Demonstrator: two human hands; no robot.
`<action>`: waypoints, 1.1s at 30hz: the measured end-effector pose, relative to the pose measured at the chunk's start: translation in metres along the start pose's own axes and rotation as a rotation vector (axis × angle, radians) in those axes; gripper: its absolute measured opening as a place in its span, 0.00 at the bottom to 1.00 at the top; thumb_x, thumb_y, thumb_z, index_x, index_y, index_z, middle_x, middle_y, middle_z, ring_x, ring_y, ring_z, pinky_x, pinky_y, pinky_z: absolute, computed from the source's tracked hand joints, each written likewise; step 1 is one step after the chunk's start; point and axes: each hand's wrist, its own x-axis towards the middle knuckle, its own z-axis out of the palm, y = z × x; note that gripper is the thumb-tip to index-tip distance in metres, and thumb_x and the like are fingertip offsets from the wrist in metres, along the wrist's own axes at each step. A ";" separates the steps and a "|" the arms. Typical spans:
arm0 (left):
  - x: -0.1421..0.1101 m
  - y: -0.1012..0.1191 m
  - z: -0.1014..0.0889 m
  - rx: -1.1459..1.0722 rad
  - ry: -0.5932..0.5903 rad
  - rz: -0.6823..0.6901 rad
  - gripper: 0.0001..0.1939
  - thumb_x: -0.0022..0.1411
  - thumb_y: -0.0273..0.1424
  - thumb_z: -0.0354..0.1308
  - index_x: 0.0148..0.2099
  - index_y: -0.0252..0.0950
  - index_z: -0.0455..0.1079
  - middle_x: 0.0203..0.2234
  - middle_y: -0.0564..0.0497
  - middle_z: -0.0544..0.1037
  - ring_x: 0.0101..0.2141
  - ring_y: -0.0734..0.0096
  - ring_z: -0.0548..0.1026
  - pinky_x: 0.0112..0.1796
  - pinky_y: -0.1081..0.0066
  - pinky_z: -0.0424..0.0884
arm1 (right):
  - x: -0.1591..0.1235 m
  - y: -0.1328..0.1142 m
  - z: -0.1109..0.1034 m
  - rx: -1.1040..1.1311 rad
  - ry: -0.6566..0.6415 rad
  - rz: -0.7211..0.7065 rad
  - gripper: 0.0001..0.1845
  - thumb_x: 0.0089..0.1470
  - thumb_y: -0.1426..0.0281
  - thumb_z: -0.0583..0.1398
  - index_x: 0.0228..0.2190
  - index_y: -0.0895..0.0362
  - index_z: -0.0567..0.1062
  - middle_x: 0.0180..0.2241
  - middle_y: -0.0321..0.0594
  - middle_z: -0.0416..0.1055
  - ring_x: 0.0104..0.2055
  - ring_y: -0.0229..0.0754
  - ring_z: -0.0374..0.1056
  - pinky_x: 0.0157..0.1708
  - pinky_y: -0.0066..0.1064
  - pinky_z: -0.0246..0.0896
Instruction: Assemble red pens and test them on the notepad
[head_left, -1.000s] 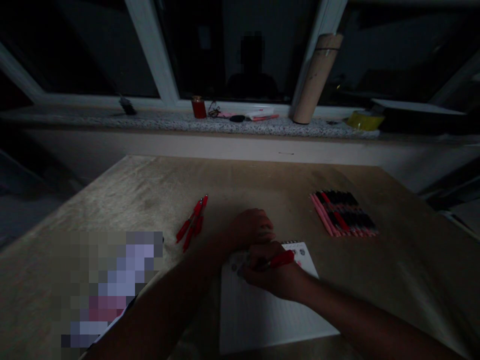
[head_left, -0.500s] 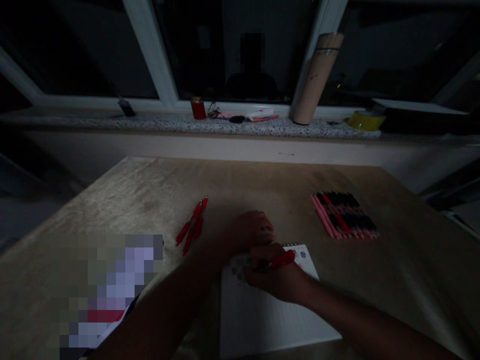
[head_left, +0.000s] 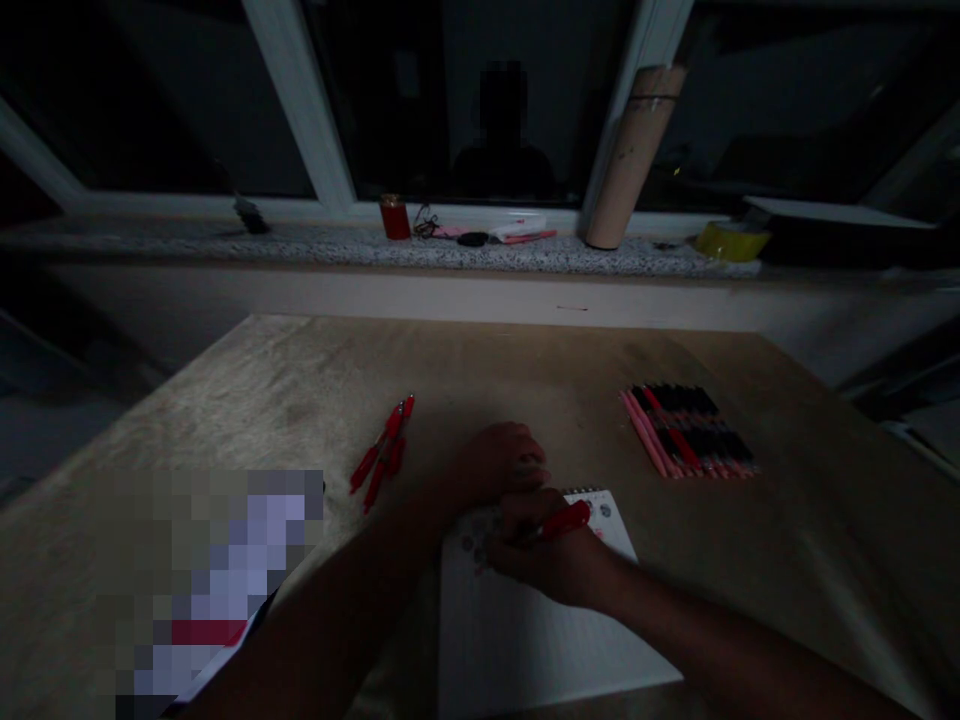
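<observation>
A red pen (head_left: 564, 521) is gripped in my right hand (head_left: 551, 552), slanting up to the right out of the closed fingers. This hand rests on a spiral notepad (head_left: 540, 660) whose upper part carries small round dark drawings and a little red marking. The pen's tip is hidden behind my fingers. Just above, at the notepad's top edge, my left hand (head_left: 504, 458) lies on the table with its fingers curled in and nothing visible in them. Left of it, several red pens (head_left: 382, 455) lie in a loose bunch.
On the table (head_left: 480, 365), a row of black, pink and red pens (head_left: 690, 432) lies at the right. A blurred-out flat item (head_left: 240, 570) is at the left. Along the windowsill (head_left: 300, 240) stand a red jar (head_left: 394, 217), a tall wooden-looking cylinder (head_left: 634, 160) and yellow tape (head_left: 731, 242).
My hands stay in nearly the same place, with the red pen still held over the notepad. The whole view has shifted very slightly.
</observation>
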 end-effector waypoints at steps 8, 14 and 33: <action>0.001 -0.001 0.003 -0.001 0.002 0.000 0.12 0.58 0.38 0.55 0.37 0.35 0.72 0.34 0.49 0.74 0.36 0.69 0.70 0.40 0.69 0.64 | -0.001 0.000 0.001 -0.021 -0.034 -0.014 0.12 0.41 0.76 0.61 0.15 0.58 0.62 0.16 0.27 0.56 0.19 0.28 0.49 0.18 0.22 0.41; 0.001 0.001 0.000 -0.004 -0.001 0.002 0.12 0.58 0.38 0.55 0.37 0.34 0.72 0.33 0.50 0.74 0.35 0.70 0.70 0.39 0.70 0.64 | 0.000 -0.001 -0.001 -0.034 -0.039 -0.002 0.12 0.42 0.75 0.62 0.15 0.58 0.63 0.16 0.28 0.58 0.19 0.28 0.50 0.18 0.23 0.43; 0.002 0.001 0.000 -0.008 -0.013 -0.029 0.13 0.58 0.39 0.55 0.37 0.34 0.72 0.33 0.49 0.74 0.35 0.69 0.70 0.39 0.70 0.65 | 0.001 -0.006 -0.002 -0.012 -0.030 0.023 0.14 0.41 0.78 0.61 0.15 0.58 0.60 0.15 0.27 0.56 0.19 0.28 0.49 0.18 0.22 0.41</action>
